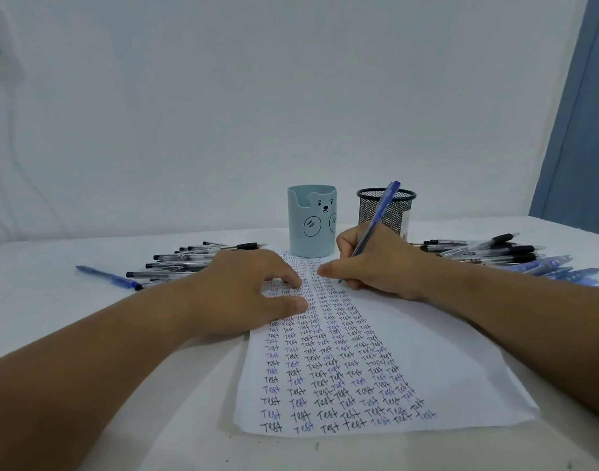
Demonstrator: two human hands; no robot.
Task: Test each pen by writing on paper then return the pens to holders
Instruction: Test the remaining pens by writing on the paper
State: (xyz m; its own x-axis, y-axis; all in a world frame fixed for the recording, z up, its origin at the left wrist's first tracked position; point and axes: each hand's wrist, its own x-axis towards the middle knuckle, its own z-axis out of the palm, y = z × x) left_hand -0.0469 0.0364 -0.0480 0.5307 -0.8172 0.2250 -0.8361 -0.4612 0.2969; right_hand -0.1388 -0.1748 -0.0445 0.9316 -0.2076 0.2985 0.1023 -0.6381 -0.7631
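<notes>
Two holders, bear cup [311, 220] and mesh cup [386, 209], contents unseen; right hand [376, 263] grips blue pen [378, 215], left hand [254, 290] presses paper [427, 351].

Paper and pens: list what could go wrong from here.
1. The paper is crammed with "Test" marks; a new mark near the right hand may overlap old ones and be hard to judge.
2. The loose pens lie beside the left hand; a nudge could roll them.
</notes>
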